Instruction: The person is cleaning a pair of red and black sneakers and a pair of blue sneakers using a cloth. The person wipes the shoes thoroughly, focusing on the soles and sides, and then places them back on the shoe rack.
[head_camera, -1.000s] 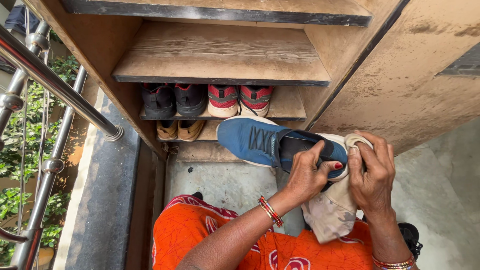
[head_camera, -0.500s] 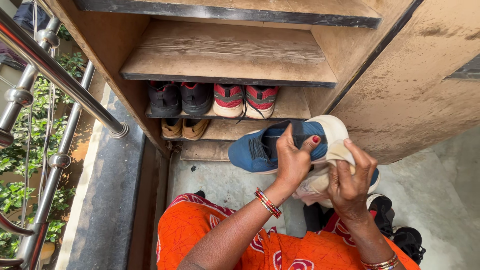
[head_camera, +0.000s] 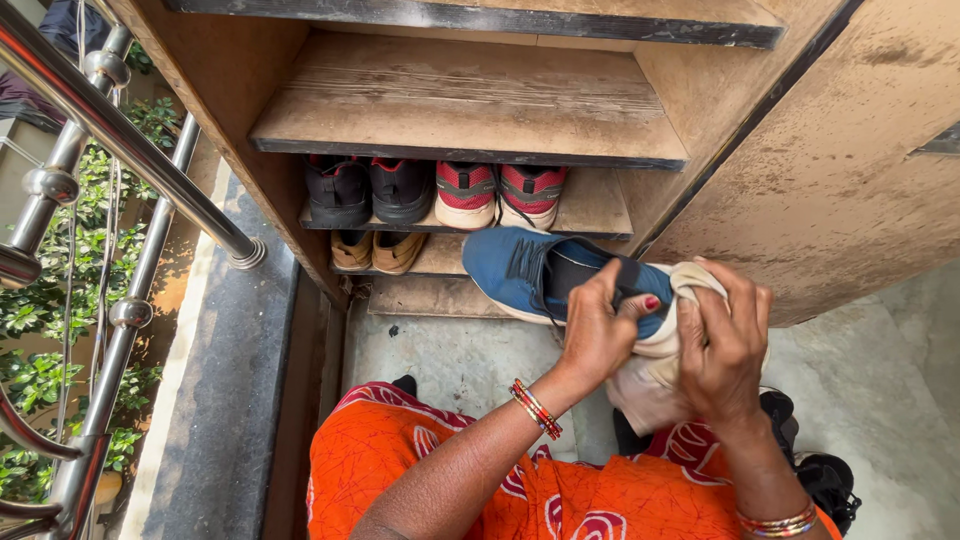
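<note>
Shoe lowered (both hands gripping); rack holds four pairs.

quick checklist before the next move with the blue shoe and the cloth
1. Left hand has a grip on the blue shoe at its opening: ok.
2. Right hand presses the beige cloth against the shoe's heel end: ok.
3. Shoe held in the air, off the floor: ok.
4. Heel clean under the cloth: cannot tell, hidden.
5. Free room on the shelf beside the red shoes: ok.
6. Black shoes and tan sandals out of the way: ok.
</note>
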